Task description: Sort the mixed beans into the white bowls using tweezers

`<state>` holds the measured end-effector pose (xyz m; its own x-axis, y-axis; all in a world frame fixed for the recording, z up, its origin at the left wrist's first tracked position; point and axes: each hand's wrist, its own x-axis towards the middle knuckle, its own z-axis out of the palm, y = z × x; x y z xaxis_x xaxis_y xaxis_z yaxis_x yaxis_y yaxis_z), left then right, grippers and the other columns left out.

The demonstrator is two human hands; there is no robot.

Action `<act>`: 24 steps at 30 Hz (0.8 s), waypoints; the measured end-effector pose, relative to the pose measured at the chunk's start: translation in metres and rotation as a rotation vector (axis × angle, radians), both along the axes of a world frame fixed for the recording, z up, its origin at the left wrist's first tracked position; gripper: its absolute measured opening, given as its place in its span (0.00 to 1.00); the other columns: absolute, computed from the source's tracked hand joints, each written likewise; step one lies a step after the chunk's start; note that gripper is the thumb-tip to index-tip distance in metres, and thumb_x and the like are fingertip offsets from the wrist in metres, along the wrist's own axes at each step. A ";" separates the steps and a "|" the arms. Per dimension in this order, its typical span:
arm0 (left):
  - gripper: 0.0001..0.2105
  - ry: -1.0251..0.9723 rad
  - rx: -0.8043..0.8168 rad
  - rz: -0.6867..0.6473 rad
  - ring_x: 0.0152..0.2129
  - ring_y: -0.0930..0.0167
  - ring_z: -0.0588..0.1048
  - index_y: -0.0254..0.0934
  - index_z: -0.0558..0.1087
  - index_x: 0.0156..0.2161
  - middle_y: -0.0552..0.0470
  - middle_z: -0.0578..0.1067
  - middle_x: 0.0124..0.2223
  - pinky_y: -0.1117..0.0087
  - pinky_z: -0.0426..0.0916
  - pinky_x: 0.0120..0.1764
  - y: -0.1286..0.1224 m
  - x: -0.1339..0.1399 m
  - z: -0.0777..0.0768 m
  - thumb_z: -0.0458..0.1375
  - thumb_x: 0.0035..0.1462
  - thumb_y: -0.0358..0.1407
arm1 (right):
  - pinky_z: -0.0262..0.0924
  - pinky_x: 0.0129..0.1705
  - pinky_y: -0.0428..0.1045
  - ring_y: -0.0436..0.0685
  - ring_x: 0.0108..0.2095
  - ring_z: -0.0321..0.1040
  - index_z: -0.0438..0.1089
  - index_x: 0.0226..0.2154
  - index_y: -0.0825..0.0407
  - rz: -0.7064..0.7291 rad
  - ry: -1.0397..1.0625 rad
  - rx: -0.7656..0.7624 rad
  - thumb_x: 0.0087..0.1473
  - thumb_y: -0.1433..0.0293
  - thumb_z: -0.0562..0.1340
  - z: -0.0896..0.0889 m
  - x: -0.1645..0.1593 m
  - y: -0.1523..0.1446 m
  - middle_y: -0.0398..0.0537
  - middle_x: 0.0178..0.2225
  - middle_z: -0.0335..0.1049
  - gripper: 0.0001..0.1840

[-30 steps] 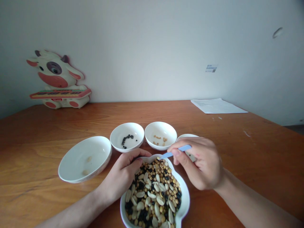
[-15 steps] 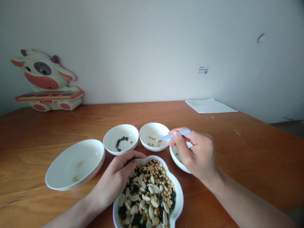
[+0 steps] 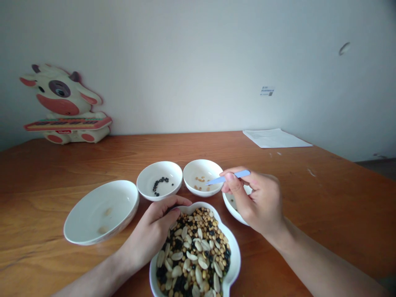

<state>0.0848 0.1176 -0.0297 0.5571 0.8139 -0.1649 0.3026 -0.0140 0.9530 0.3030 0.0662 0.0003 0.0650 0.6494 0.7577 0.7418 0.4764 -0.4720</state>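
My right hand [image 3: 255,198] pinches a pair of light-blue tweezers [image 3: 230,177], whose tip points left over a small white bowl [image 3: 202,166] with several yellowish soybeans [image 3: 199,179] in it. No bean shows clearly at the tip. With thumb and fingers, my left hand [image 3: 161,220] grips the upper-left rim of a white wavy-edged dish [image 3: 234,251]. Peanut halves [image 3: 202,262], soybeans and black beans lie mixed inside that dish. Behind my right hand, another small white bowl [image 3: 229,206] is partly hidden; a few small dark bits show in it.
Left of the soybean bowl stands a white bowl [image 3: 145,177] of black beans [image 3: 157,183]. A larger white bowl [image 3: 77,218] with two pale pieces is further left. A cow-shaped toy keyboard [image 3: 66,111] and white papers [image 3: 275,138] lie along the wall.
The whole view has shifted slightly, so everything sits a little further right. A pale speck at the tweezers' tip no longer shows there. Both hands keep their grips.
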 end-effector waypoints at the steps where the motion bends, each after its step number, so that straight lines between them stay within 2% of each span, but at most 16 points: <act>1: 0.13 -0.003 0.001 0.003 0.43 0.61 0.73 0.39 0.75 0.45 0.51 0.79 0.43 0.65 0.64 0.46 0.000 0.000 0.000 0.53 0.59 0.40 | 0.59 0.25 0.45 0.50 0.21 0.68 0.72 0.28 0.54 0.039 -0.006 -0.002 0.59 0.71 0.58 0.001 0.000 -0.001 0.42 0.21 0.71 0.10; 7: 0.13 -0.012 0.014 -0.015 0.42 0.62 0.73 0.39 0.75 0.43 0.51 0.78 0.42 0.66 0.64 0.45 0.000 0.002 0.002 0.52 0.59 0.39 | 0.54 0.25 0.47 0.51 0.21 0.63 0.69 0.28 0.54 0.409 -0.139 -0.062 0.57 0.74 0.54 0.008 -0.006 -0.003 0.45 0.21 0.69 0.11; 10: 0.12 -0.010 0.020 -0.015 0.43 0.62 0.73 0.39 0.75 0.43 0.51 0.78 0.43 0.65 0.64 0.46 0.001 0.002 0.003 0.52 0.59 0.39 | 0.53 0.25 0.47 0.51 0.21 0.62 0.69 0.29 0.54 0.510 -0.165 -0.103 0.58 0.74 0.54 0.006 -0.007 -0.003 0.46 0.22 0.69 0.10; 15: 0.12 -0.027 0.027 -0.018 0.44 0.61 0.72 0.39 0.75 0.43 0.50 0.78 0.44 0.64 0.64 0.48 0.000 0.001 0.001 0.51 0.59 0.38 | 0.52 0.25 0.47 0.51 0.21 0.60 0.66 0.29 0.53 0.549 -0.226 -0.127 0.59 0.73 0.53 0.003 -0.006 0.000 0.45 0.22 0.68 0.09; 24: 0.12 -0.037 0.007 -0.005 0.44 0.61 0.73 0.40 0.76 0.42 0.51 0.78 0.44 0.66 0.65 0.48 -0.001 0.002 0.005 0.52 0.58 0.40 | 0.54 0.26 0.47 0.52 0.22 0.62 0.67 0.30 0.54 0.547 -0.256 -0.137 0.57 0.76 0.54 0.002 -0.007 0.000 0.46 0.23 0.70 0.08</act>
